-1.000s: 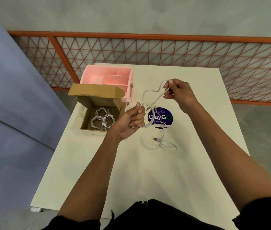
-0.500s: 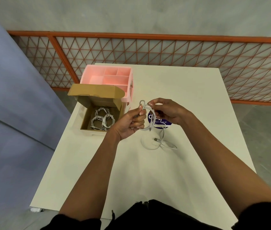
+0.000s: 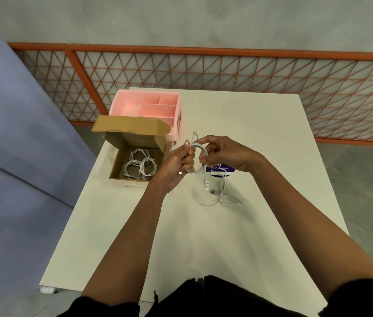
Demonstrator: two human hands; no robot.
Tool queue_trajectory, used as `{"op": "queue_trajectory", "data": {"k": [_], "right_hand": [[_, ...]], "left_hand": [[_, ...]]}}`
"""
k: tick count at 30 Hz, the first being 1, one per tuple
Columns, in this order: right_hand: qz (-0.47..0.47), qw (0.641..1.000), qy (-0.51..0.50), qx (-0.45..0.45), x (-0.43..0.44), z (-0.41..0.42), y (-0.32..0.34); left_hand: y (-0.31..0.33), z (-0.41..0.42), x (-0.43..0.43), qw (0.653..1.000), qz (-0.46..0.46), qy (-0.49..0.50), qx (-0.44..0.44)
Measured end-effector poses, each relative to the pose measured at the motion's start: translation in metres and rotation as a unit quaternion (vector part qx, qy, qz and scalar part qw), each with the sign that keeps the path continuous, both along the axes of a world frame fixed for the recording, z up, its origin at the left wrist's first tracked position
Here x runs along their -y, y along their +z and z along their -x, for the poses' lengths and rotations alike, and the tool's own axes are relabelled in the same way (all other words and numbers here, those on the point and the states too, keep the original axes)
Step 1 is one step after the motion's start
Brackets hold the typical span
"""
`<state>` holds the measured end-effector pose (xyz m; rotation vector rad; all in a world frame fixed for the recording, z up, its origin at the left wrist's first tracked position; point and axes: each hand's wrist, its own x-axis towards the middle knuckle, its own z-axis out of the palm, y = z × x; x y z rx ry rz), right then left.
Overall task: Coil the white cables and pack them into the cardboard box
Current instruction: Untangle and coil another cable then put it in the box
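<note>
Left hand [image 3: 176, 163] and right hand [image 3: 226, 154] are raised close together just to the right of the cardboard box [image 3: 114, 167], both closed on the same white cable [image 3: 201, 148]. The left hand grips a gathered bundle of loops in curled fingers, with the thumb lying up along the strands. The right hand pinches the right side of the loop between thumb and forefinger, and its other fingers are curled loosely. The cable's free length [image 3: 204, 201] drops from the hands to the white table [image 3: 261, 138] and lies in a slack loop to the right of the box and nearer the person, with plug ends visible there. The box sits at the table's left edge with its lid flap open and standing on the far side. Inside it lie coiled cables [image 3: 139, 165], white and overlapping (exact count cannot be confirmed). A pink organiser [image 3: 149, 104] with open compartments stands directly beyond the box; whether the two touch cannot be determined. A round purple sticker [image 3: 221, 169] lies on the table to the right of the box, partly hidden by the right hand. An orange lattice railing [image 3: 204, 72] runs well beyond the box, past the table's far edge
</note>
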<state>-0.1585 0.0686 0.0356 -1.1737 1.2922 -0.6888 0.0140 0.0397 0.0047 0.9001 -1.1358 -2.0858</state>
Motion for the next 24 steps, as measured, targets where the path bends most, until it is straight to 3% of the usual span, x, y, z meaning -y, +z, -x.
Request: {"op": "queue_trajectory", "data": {"k": [4,9,13,18,24], "right_hand": [[0.045,0.992,-0.013,-0.121,0.001,-0.012,0.003],[-0.07,0.985,-0.039,-0.153,0.008,-0.02,0.001],[-0.121,0.97,-0.011,-0.21,0.009,-0.021,0.003],[-0.081,0.992,0.035,-0.096,0.003,-0.011,0.008],[0.082,0.993,-0.011,-0.079,0.003,-0.009,0.017]], "left_hand": [[-0.003,0.002,-0.001,1.0,0.019,0.016,0.019],[-0.01,0.006,-0.003,0.988,0.088,0.066,0.107],[-0.011,0.005,0.0,0.984,0.08,0.124,0.101],[-0.01,-0.004,0.009,0.983,0.054,0.149,0.098],[-0.014,-0.001,0.008,0.987,0.044,0.119,0.098]]}}
